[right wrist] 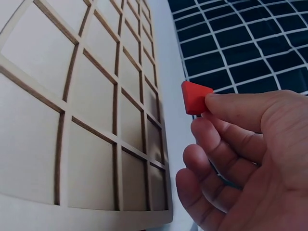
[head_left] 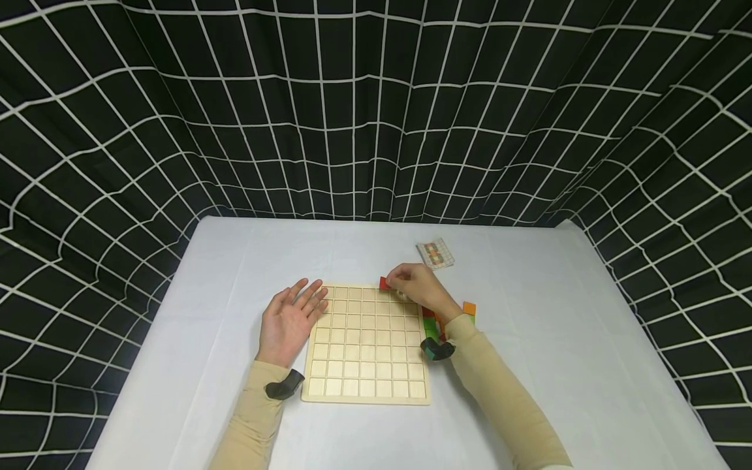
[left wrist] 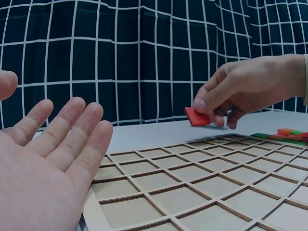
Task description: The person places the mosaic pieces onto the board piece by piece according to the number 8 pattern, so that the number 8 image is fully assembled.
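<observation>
A red square tile [right wrist: 195, 97] is pinched between the thumb and forefinger of my right hand [head_left: 414, 284]. That hand is held above the far edge of a wooden grid board [head_left: 360, 344], toward its right side. The board's square cells hold no tiles where they show. My left hand [head_left: 286, 326] lies palm up at the board's left edge, its fingers spread and nothing in them. In the left wrist view the red tile [left wrist: 198, 117] is off the board's surface, tilted.
Orange, green and red tiles [head_left: 431, 328] are grouped beside the board's right edge, partly hidden under the right forearm. A card with a coloured grid pattern [head_left: 436, 253] lies beyond the board on the white table [head_left: 558, 326]. A dark grid-lined curtain [head_left: 352, 117] surrounds the table.
</observation>
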A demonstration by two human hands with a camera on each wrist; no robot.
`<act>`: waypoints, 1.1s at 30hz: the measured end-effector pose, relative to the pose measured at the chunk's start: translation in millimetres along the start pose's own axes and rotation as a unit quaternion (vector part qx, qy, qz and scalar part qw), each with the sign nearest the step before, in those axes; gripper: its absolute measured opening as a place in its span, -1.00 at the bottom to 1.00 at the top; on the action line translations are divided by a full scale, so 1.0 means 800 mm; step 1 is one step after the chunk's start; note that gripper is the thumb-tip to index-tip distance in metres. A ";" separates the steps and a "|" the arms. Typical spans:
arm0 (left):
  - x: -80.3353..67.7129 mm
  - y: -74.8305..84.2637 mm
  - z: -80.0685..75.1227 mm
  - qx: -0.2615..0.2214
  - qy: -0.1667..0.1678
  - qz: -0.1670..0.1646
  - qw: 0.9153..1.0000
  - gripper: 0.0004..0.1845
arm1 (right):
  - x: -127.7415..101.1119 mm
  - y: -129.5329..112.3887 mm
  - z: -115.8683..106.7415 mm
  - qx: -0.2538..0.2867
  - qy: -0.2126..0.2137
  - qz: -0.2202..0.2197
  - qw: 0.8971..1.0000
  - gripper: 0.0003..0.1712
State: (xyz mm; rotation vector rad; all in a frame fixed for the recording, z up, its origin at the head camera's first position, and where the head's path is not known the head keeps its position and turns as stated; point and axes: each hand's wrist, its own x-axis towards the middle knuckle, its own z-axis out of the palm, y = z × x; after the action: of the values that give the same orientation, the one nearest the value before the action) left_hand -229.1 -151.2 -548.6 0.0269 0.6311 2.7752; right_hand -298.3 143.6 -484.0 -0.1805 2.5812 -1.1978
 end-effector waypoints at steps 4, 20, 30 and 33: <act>0.000 0.000 0.000 -0.004 -0.003 0.000 1.000 -0.45 | 0.001 0.003 0.003 -0.011 -0.003 0.007 1.000 -0.80; 0.000 0.000 0.000 -0.010 -0.010 0.002 1.000 -0.45 | 0.005 0.011 0.013 -0.060 -0.012 -0.006 0.998 -0.79; 0.000 0.000 -0.003 -0.010 -0.009 0.001 1.000 -0.43 | 0.006 0.012 0.018 -0.105 -0.016 -0.029 0.994 -0.78; 0.000 0.000 -0.002 -0.007 -0.002 0.001 1.000 -0.44 | 0.004 0.010 0.018 -0.114 -0.016 -0.029 0.993 -0.78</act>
State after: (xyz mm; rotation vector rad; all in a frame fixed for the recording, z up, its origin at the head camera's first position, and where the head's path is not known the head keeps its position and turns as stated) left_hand -229.3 -152.0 -550.3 0.0294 0.6111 2.7798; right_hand -296.8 137.3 -499.8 -0.3217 2.6962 -0.9073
